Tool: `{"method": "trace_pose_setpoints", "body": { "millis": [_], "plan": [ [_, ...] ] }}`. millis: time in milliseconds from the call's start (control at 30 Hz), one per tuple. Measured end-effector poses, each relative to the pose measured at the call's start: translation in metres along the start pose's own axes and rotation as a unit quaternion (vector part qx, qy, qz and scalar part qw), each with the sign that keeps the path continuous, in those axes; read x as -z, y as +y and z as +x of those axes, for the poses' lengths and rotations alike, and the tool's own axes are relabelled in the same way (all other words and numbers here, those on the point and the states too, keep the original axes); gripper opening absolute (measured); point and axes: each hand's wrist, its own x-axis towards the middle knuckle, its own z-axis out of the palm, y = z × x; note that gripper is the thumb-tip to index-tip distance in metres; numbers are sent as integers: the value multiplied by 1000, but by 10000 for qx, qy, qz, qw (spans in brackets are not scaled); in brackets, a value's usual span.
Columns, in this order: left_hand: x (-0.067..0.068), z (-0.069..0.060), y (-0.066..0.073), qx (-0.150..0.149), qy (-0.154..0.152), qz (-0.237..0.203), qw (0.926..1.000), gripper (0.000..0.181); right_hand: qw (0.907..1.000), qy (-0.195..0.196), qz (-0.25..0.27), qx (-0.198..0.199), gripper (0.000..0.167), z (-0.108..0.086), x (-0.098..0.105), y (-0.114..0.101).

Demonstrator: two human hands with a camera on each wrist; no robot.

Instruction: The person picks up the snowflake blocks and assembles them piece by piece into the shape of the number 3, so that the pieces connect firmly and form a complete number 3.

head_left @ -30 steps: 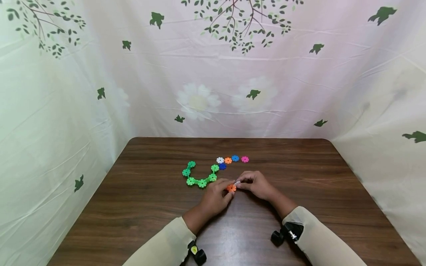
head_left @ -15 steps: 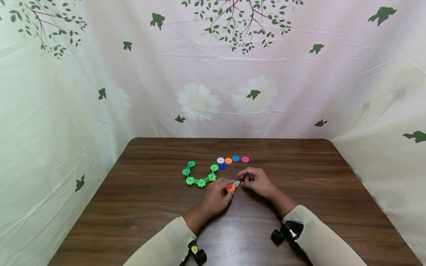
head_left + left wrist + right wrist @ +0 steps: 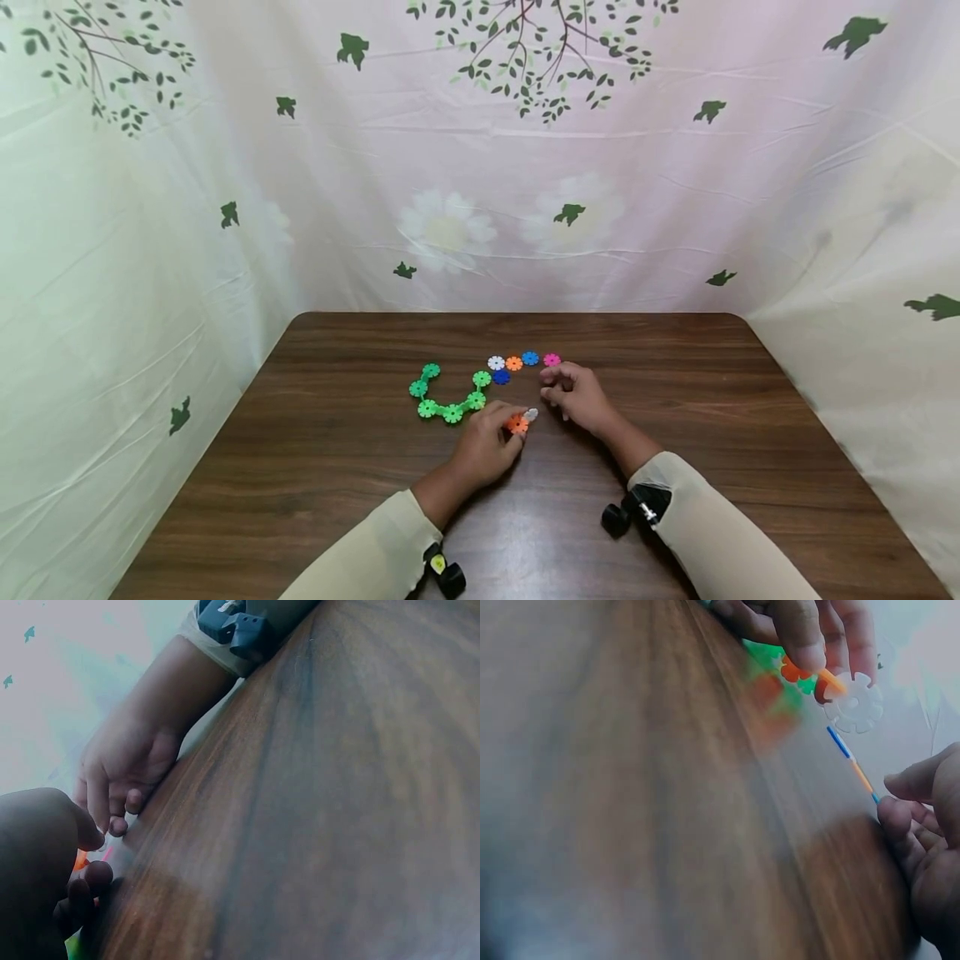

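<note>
The left hand [image 3: 485,444] pinches an orange notched disc [image 3: 517,424] between thumb and fingers, and a white disc [image 3: 531,414] is joined to it at the right. In the right wrist view the white disc [image 3: 855,703] stands on edge against the orange pieces [image 3: 831,680]. Nothing is held by the right hand [image 3: 585,402], whose fingers are loosely bent just below the pink disc [image 3: 552,359]. A curved chain of green discs [image 3: 452,413] lies beyond the left hand. Part of the orange disc is hidden by the fingers.
On the brown wooden table [image 3: 337,500], a white disc [image 3: 497,363], an orange disc [image 3: 513,363], a light blue disc [image 3: 530,357] and a dark blue disc [image 3: 501,377] lie right of the chain's end. A patterned cloth [image 3: 487,167] hangs behind the table.
The right hand has let go of the white disc and moved away towards the pink disc. The left hand has stayed nearly in place, still pinching the orange disc.
</note>
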Motion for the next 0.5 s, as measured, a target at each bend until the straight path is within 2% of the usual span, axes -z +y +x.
{"method": "trace_pose_setpoints", "body": {
  "millis": [133,500],
  "plan": [
    [0,0,2,183,-96,43,9998,39,9997,235,-76,-16,23,6,0,0],
    [3,0,3,230,-135,0,9996,38,9977,617,-175,-205,29,17,1,-1]
  ]
}}
